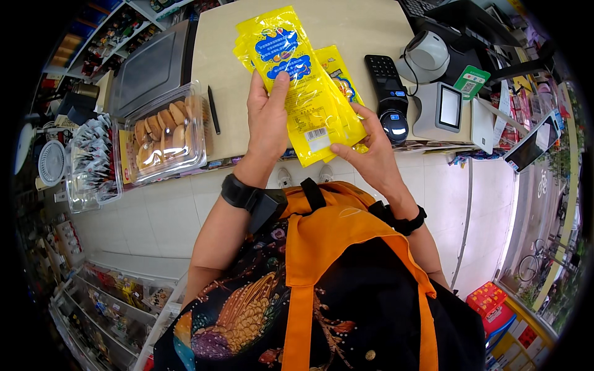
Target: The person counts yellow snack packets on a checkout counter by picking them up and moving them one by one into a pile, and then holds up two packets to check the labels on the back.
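Several flat, glossy yellow packets (297,93) with blue printed patches and a barcode fan out in a stack between my hands, above the counter's near edge. My left hand (268,117) grips the stack's left side, its thumb lying across the front. At the lower right corner, my right hand (371,145) pinches the packets between thumb and fingers. Another yellow packet (337,68) with a colourful picture shows behind the stack on the right; whether it is held or lies on the counter I cannot tell.
On the counter (235,37), a black pen (213,110) lies beside a clear box of pastries (164,133). To the right stand a black handheld terminal (387,93), a white scanner (427,52) and a small white screen device (439,111). Left is a tub of sachets (93,157).
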A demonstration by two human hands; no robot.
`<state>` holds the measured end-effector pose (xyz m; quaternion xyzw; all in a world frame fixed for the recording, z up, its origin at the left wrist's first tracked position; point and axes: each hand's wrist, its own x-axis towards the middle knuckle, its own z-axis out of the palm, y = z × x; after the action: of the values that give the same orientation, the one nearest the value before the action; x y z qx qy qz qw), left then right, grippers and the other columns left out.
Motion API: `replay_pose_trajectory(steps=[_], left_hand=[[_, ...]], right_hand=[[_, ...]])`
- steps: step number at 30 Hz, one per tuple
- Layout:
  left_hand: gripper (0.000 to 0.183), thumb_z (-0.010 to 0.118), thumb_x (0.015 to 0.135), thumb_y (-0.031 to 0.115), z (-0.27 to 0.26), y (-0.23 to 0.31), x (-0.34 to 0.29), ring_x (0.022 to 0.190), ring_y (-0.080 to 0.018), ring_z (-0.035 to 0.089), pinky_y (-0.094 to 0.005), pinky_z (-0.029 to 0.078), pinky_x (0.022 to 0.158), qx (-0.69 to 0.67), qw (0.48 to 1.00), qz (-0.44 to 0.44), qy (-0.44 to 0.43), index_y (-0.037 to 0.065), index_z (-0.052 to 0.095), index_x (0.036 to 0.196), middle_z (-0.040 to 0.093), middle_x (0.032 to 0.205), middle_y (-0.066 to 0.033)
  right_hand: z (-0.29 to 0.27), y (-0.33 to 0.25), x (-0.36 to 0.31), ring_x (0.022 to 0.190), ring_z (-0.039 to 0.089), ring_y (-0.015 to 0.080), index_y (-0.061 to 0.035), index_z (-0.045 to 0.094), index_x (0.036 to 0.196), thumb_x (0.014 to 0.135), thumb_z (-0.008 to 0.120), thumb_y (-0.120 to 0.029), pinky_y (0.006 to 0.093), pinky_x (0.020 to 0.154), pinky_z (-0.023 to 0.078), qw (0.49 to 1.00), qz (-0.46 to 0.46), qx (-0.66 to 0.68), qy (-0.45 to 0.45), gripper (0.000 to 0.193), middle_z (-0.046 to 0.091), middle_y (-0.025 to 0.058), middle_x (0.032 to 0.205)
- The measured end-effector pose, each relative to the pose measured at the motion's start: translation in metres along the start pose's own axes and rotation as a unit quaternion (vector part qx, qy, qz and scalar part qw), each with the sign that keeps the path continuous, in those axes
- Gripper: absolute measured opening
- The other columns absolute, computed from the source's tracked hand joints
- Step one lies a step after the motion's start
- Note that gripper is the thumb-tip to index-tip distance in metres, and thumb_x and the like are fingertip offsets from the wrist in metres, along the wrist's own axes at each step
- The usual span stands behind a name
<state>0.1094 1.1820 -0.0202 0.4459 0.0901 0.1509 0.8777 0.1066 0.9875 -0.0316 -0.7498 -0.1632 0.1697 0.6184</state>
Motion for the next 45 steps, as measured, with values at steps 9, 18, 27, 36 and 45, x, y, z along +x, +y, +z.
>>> replay_pose_trajectory(steps=[9,18,27,36,45], left_hand=[[0.033,0.052,0.099,0.017,-0.033,0.007,0.003,0.097,-0.0135,0.061,-0.0275,0.05,0.082,0.3,0.948,0.072,0.078,0.001,0.047,0.127,0.062,0.11,-0.0089],[0.051,0.051,0.094,0.004,-0.057,0.009,0.003,0.097,-0.0324,0.063,-0.0381,0.049,0.084,0.552,0.825,0.095,0.071,0.014,0.037,0.142,0.06,0.11,-0.0221],[0.027,0.052,0.096,0.025,-0.076,-0.02,0.008,0.089,-0.0324,0.056,-0.0395,0.046,0.081,0.615,0.786,0.048,0.04,0.01,0.066,0.114,0.061,0.093,-0.0196],[0.05,0.049,0.096,0.046,-0.036,-0.012,0.009,0.089,-0.0343,0.053,-0.0396,0.043,0.084,0.59,0.805,-0.045,0.035,0.0,0.07,0.099,0.061,0.091,-0.0228],[0.033,0.062,0.094,0.027,-0.078,-0.031,0.01,0.084,-0.0153,0.064,-0.0282,0.049,0.075,0.29,0.95,-0.084,0.081,-0.004,0.067,0.101,0.067,0.092,-0.0109]], right_hand=[[-0.002,0.01,-0.001,0.061,0.064,0.0152,0.0011,0.057,0.119,0.094,0.059,-0.014,0.0263,0.058,0.05,0.996,0.01,-0.08,-0.027,0.029,0.07,0.0118,0.079],[-0.012,0.038,0.004,0.097,0.052,0.0336,-0.0026,0.051,0.124,0.073,0.077,-0.013,0.041,0.082,0.043,0.891,-0.037,-0.425,0.156,0.058,0.055,0.0156,0.106],[-0.008,0.041,0.01,0.083,0.058,0.0315,-0.0019,0.06,0.114,0.079,0.071,-0.007,0.0391,0.072,0.046,0.894,-0.076,-0.408,0.17,0.037,0.056,0.0162,0.093],[0.039,0.01,0.002,0.077,0.055,0.0262,-0.0047,0.067,0.107,0.079,0.061,0.001,0.0337,0.062,0.047,0.939,-0.249,-0.236,-0.012,0.029,0.049,0.0109,0.085],[0.032,0.001,-0.003,0.085,0.057,0.0288,-0.005,0.066,0.109,0.083,0.069,-0.011,0.036,0.075,0.047,0.956,-0.225,-0.173,-0.077,0.028,0.055,0.0124,0.093]])
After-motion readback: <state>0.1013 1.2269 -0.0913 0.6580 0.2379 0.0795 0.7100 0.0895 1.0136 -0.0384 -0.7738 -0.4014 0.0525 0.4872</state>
